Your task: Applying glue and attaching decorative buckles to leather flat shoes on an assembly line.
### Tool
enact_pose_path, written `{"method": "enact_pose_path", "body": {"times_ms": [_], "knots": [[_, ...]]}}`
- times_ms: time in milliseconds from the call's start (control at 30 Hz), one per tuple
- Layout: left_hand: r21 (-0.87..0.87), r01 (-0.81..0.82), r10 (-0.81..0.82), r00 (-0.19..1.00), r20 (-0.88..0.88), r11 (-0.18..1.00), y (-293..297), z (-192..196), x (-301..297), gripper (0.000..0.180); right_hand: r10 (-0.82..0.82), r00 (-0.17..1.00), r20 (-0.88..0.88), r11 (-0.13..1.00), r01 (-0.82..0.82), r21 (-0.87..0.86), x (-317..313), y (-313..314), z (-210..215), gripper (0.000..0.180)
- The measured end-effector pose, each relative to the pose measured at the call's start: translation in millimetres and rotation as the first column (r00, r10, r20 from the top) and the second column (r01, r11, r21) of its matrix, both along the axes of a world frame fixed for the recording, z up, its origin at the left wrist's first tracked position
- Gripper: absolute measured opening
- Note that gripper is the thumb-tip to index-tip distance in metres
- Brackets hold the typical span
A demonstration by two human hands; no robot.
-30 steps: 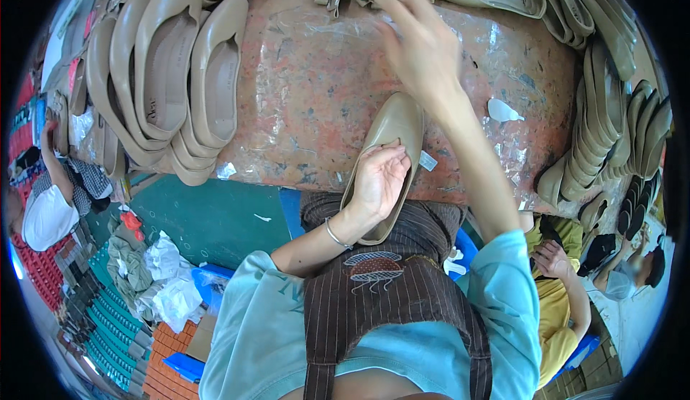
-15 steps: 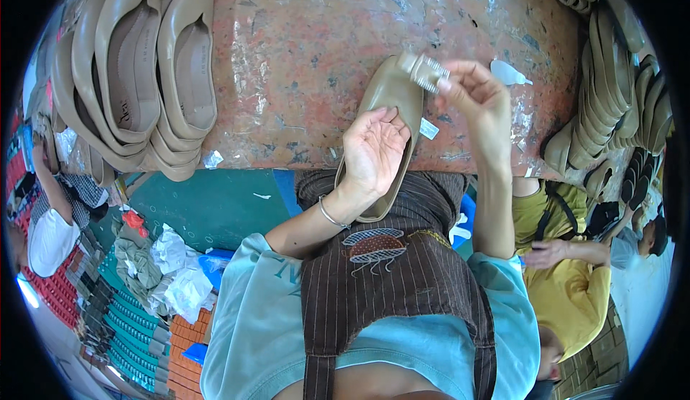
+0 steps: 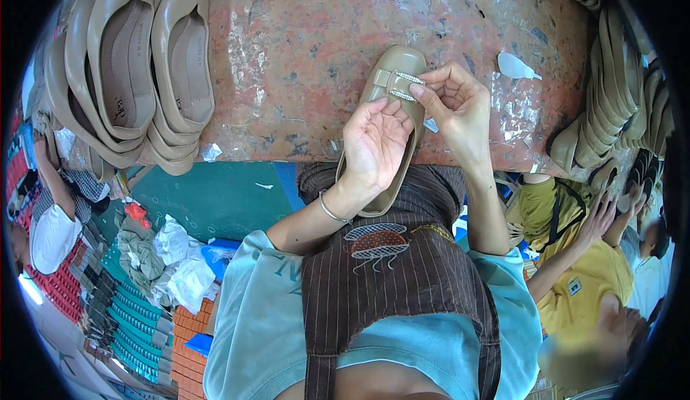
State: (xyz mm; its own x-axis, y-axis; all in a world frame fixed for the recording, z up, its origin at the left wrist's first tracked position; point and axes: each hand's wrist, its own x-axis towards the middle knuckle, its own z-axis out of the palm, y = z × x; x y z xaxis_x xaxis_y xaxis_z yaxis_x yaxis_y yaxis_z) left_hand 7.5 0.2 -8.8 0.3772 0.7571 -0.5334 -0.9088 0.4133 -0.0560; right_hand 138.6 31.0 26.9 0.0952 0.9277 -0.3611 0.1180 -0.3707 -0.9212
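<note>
A tan slip-on shoe (image 3: 400, 59) lies with its toe on the worn table and its heel toward my apron. My left hand (image 3: 375, 143) reaches into the shoe's opening, palm up with fingers curled; the fingertips are near the upper's edge, and some of the grip is hidden. Across the top of the toe sits a tan bow ornament (image 3: 399, 84) with a rhinestone-edged buckle. Thumb and fingers of my right hand (image 3: 454, 105) pinch its right end against the shoe. A small white label (image 3: 430, 125) shows beside the shoe, partly behind my right hand.
A white squeeze bottle (image 3: 514, 66) with a thin nozzle lies right of my hand. Tan shoes (image 3: 122, 62) stack at the left, with more rows of shoes (image 3: 600, 98) at the right. A person in yellow (image 3: 586, 270) is to my right; another person (image 3: 54, 235) is far left.
My right hand has moved left and slightly down, bringing the bow ornament from above the shoe's right side onto its toe. The left hand stays at the shoe. The person in yellow has shifted.
</note>
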Motion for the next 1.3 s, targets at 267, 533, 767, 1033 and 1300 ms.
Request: {"method": "enact_pose_path", "body": {"times_ms": [267,533,767,1033,1300], "knots": [[-0.062,0.084,-0.102,0.908,-0.406,0.995,18.5,27.4,10.0,0.026,0.018,0.94,0.341,0.999,-0.031,0.034,-9.9,7.0,6.0,0.019],[-0.013,0.117,-0.116,0.955,-0.271,0.993,16.1,68.5,-19.2,0.018,-0.07,0.909,-0.412,0.988,0.122,0.1,21.6,-20.7,1.2,0.032],[0.72,-0.107,0.353,0.914,-0.2,0.686,76.8,208.0,-210.7,0.021,-0.146,0.942,-0.304,0.978,0.183,0.099,28.6,-18.1,-2.0,0.011],[0.303,-0.217,0.286,-0.108,-0.952,0.928,224.3,250.6,-323.6,0.053,-0.054,0.984,-0.17,0.995,0.068,0.076,-2.8,-33.2,-0.6,0.005],[-0.28,0.391,0.464,-0.841,0.279,0.877,133.9,139.4,-242.5,0.048,-0.185,0.982,-0.042,0.977,0.188,0.098,9.4,-54.3,-2.5,0.006]]}}
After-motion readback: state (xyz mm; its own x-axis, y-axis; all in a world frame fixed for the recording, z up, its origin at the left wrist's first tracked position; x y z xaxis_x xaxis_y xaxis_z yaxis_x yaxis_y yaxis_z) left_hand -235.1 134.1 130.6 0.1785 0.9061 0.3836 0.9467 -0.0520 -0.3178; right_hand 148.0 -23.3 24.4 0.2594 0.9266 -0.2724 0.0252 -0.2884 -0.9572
